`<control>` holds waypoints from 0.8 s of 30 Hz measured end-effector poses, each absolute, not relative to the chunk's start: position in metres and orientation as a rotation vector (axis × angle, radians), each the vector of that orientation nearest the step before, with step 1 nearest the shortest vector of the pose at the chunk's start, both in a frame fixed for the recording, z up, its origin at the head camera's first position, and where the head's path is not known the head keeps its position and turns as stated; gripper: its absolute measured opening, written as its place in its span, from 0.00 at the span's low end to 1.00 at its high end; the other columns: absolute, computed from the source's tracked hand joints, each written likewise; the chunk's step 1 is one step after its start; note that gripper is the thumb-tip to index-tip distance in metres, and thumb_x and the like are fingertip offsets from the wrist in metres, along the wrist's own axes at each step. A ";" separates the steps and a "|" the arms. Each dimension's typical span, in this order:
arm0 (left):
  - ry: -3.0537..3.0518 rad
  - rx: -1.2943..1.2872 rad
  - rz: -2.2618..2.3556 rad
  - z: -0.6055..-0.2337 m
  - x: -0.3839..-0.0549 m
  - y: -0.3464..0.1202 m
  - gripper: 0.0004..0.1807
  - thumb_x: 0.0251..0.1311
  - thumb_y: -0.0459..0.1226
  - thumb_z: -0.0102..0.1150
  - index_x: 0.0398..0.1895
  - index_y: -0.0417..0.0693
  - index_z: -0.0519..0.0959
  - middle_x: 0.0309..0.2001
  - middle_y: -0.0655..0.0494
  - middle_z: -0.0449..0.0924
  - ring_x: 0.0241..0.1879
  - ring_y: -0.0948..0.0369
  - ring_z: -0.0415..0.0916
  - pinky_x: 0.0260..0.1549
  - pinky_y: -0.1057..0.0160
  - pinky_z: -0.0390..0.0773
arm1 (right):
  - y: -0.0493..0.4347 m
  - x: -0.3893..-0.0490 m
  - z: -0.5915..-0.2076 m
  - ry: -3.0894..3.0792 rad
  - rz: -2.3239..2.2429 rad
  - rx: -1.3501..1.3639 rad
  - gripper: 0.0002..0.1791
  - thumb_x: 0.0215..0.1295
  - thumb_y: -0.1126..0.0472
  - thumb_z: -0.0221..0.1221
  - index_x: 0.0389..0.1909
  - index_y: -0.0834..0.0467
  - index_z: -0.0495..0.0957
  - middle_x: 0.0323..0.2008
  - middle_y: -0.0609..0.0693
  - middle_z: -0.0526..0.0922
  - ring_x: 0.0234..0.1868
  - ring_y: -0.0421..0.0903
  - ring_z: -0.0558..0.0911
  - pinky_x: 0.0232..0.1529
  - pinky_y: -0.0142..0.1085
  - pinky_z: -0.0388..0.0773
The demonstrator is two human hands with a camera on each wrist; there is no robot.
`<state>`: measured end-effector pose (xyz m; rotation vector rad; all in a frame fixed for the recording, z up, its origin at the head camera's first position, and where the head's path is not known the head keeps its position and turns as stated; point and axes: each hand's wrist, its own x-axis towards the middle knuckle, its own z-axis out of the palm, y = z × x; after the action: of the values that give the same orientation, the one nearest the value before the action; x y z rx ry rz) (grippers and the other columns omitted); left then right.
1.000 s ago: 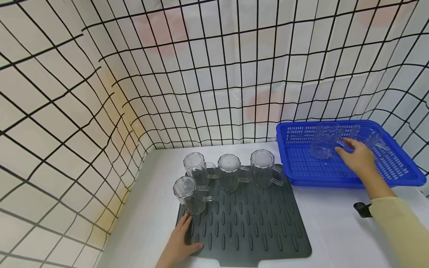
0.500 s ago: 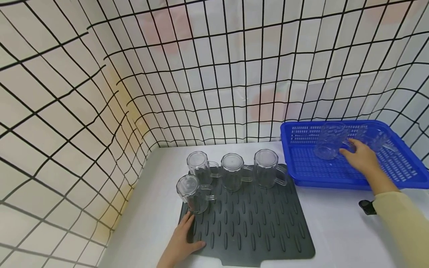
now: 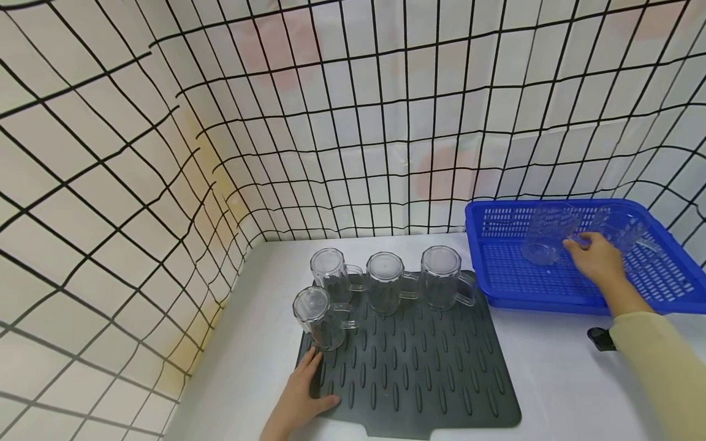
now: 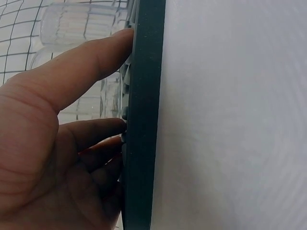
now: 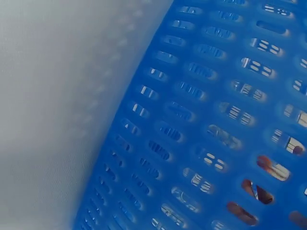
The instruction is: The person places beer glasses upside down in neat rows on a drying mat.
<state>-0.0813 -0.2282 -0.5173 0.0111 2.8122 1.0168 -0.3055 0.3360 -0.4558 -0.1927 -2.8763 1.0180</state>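
So the white worktop [image 3: 557, 380] backs onto a gridded backdrop, with a blue slotted basket [image 3: 537, 302] on the right and a dark ribbed mat [image 3: 436, 398] beside it. Four glass mugs [image 3: 384, 291] stand on the mat, upside down by the look of it: three across the back, one in front at the left. Another mug [image 3: 540, 248] sits in the basket, and there's more clear glassware past it, too see-through to count.

Right hand [image 3: 598, 260] is in the basket, thumb and finger looking pinched on that mug's handle. Left hand [image 3: 302, 395] has its fingers spread and loose, resting on the mat's left edge, gripping nothing.

I'd call this the grasping step; lifting would need a secure hold and clearance over the rim.

The left wrist cam shows the mat edge-on with thumb and fingertips meeting it, which the head cam can't. The right wrist cam mostly gets basket wall, just slivers of fingers and glass through the slots, so judge the pinch from the head view.
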 end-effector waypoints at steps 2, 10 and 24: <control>2.813 0.016 1.019 -0.516 -0.081 -0.228 0.52 0.44 0.48 0.76 0.69 0.33 0.62 0.73 0.34 0.52 0.68 0.31 0.52 0.60 0.31 0.58 | 0.335 -0.304 -0.456 -2.869 1.036 -0.225 0.42 0.76 0.42 0.40 0.67 0.79 0.51 0.56 0.83 0.63 0.54 0.78 0.66 0.49 0.67 0.67; 2.833 0.038 1.022 -0.518 -0.080 -0.228 0.51 0.44 0.48 0.76 0.69 0.32 0.63 0.73 0.34 0.52 0.67 0.31 0.53 0.60 0.31 0.58 | 0.334 -0.301 -0.455 -2.865 1.014 -0.202 0.41 0.75 0.43 0.43 0.65 0.79 0.56 0.52 0.80 0.69 0.50 0.75 0.71 0.43 0.64 0.71; 2.837 0.032 1.008 -0.518 -0.081 -0.227 0.51 0.44 0.48 0.76 0.69 0.32 0.63 0.73 0.34 0.53 0.68 0.32 0.53 0.60 0.32 0.59 | 0.329 -0.293 -0.450 -2.770 1.070 -0.129 0.29 0.77 0.50 0.45 0.53 0.77 0.64 0.31 0.66 0.84 0.41 0.70 0.77 0.33 0.55 0.72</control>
<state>-0.0808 -0.2268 -0.5184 0.0323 2.8373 1.0084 -0.2934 0.3286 -0.4497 -0.1293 -2.7700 1.0705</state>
